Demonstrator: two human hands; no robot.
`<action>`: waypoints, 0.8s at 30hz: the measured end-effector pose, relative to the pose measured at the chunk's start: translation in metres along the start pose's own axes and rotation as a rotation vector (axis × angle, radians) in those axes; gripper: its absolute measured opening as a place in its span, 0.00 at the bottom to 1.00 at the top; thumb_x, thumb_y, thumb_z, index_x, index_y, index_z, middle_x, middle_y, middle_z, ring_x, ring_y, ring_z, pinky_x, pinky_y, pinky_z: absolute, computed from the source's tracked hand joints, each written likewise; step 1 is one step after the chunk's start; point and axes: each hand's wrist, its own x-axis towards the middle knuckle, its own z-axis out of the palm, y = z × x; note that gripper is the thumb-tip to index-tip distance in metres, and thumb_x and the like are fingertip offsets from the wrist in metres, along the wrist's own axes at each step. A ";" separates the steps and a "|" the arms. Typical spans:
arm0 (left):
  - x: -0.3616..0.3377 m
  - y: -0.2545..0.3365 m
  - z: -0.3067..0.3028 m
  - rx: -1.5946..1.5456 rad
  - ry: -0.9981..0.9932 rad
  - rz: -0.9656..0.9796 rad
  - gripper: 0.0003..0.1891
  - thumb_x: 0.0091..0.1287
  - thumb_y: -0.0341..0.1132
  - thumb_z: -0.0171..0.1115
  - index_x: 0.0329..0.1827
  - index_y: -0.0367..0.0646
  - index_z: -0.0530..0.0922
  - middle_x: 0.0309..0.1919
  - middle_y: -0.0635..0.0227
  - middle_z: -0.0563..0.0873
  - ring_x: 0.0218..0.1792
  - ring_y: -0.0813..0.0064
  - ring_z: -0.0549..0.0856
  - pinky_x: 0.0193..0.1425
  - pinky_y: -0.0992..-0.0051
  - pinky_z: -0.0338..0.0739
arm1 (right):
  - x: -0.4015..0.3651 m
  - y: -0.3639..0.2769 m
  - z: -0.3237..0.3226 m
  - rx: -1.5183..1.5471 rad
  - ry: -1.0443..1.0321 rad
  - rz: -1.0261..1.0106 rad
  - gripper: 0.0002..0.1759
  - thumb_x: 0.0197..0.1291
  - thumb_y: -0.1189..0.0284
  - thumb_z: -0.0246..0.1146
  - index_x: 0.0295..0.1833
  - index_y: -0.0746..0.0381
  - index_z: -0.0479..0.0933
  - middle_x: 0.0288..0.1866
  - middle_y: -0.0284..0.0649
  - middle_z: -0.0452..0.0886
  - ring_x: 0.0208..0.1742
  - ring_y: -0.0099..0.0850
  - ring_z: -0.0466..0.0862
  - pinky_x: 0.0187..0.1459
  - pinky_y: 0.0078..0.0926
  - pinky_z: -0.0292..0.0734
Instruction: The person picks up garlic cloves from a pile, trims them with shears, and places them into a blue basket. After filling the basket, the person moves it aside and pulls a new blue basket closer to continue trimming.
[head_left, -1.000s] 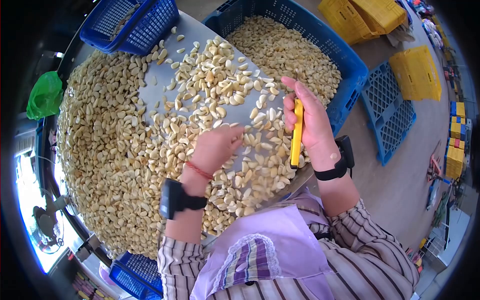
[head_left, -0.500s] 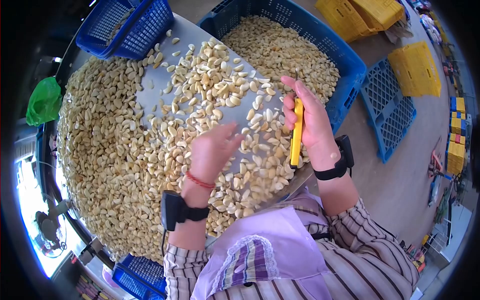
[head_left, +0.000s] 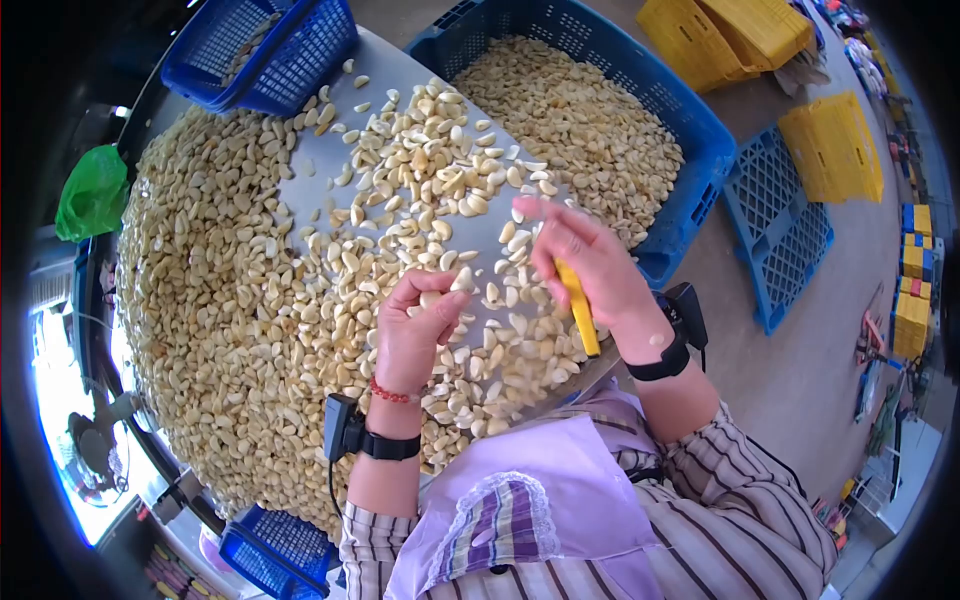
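My left hand (head_left: 412, 330) is closed, with a pale peeled garlic clove (head_left: 463, 281) pinched between thumb and fingertips over the table. Beside it on the right, my right hand (head_left: 598, 268) wraps round a yellow utility knife (head_left: 577, 305), whose dark butt end points down towards me. Its blade cannot be made out now. Below both hands, loose garlic cloves (head_left: 360, 320) lie scattered, and a large heap of them (head_left: 205, 300) covers the left side of the grey table (head_left: 385, 72).
A blue crate (head_left: 712, 150) full of cloves stands beyond the table at right. Blue baskets sit on the table's far left corner (head_left: 290, 75) and at lower left (head_left: 270, 550). A blue pallet-like grid (head_left: 780, 225) and yellow crates (head_left: 830, 145) lie on the floor.
My left hand, blurred and with fingers extended before, is now closed on a clove. My right hand has moved left towards it, tilting the knife.
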 end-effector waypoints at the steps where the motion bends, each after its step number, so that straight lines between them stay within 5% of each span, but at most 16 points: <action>1: -0.004 0.005 0.000 0.032 0.001 0.031 0.09 0.60 0.25 0.67 0.41 0.41 0.78 0.26 0.76 0.80 0.23 0.91 0.74 0.25 0.89 0.67 | -0.003 0.001 0.007 -0.065 -0.074 0.036 0.26 0.69 0.61 0.56 0.68 0.60 0.67 0.27 0.30 0.74 0.19 0.16 0.69 0.21 0.12 0.65; 6: -0.020 0.026 0.013 0.124 -0.002 0.110 0.11 0.56 0.22 0.70 0.38 0.40 0.76 0.32 0.74 0.82 0.33 0.89 0.79 0.37 0.87 0.75 | -0.015 0.004 0.029 -0.358 -0.339 0.078 0.33 0.67 0.62 0.59 0.74 0.60 0.58 0.27 0.29 0.73 0.25 0.14 0.71 0.25 0.14 0.69; 13: -0.022 0.017 0.002 0.264 -0.043 0.263 0.12 0.55 0.22 0.70 0.38 0.40 0.75 0.33 0.71 0.82 0.32 0.86 0.79 0.34 0.85 0.76 | -0.017 0.005 0.032 -0.311 -0.415 0.114 0.31 0.68 0.63 0.57 0.74 0.56 0.59 0.27 0.27 0.72 0.26 0.13 0.71 0.24 0.12 0.67; 15: -0.022 0.017 -0.003 -0.314 -0.297 0.118 0.11 0.55 0.24 0.69 0.38 0.41 0.75 0.32 0.70 0.81 0.28 0.84 0.78 0.28 0.85 0.74 | -0.015 0.014 0.026 -0.316 -0.323 0.131 0.30 0.68 0.64 0.57 0.73 0.56 0.60 0.27 0.28 0.73 0.23 0.13 0.70 0.23 0.11 0.66; 18: -0.016 0.032 0.020 -0.640 -0.453 0.085 0.10 0.60 0.25 0.61 0.43 0.42 0.75 0.30 0.69 0.79 0.27 0.81 0.75 0.19 0.85 0.66 | -0.015 0.004 0.013 -0.154 -0.095 0.097 0.27 0.69 0.64 0.56 0.72 0.54 0.63 0.26 0.28 0.73 0.19 0.13 0.69 0.20 0.11 0.65; 21: 0.016 0.014 0.024 -0.005 -0.156 -0.031 0.11 0.64 0.30 0.60 0.49 0.44 0.77 0.30 0.71 0.80 0.26 0.80 0.76 0.24 0.83 0.71 | -0.013 -0.013 -0.011 0.076 0.083 -0.012 0.24 0.70 0.63 0.55 0.70 0.54 0.66 0.25 0.29 0.72 0.16 0.15 0.68 0.18 0.12 0.65; 24: 0.059 -0.014 0.054 0.859 -0.293 0.569 0.10 0.64 0.34 0.59 0.48 0.45 0.79 0.33 0.65 0.83 0.29 0.66 0.82 0.32 0.69 0.77 | -0.013 -0.029 -0.027 0.189 0.191 -0.176 0.24 0.70 0.60 0.54 0.68 0.54 0.67 0.24 0.30 0.71 0.16 0.17 0.67 0.17 0.14 0.65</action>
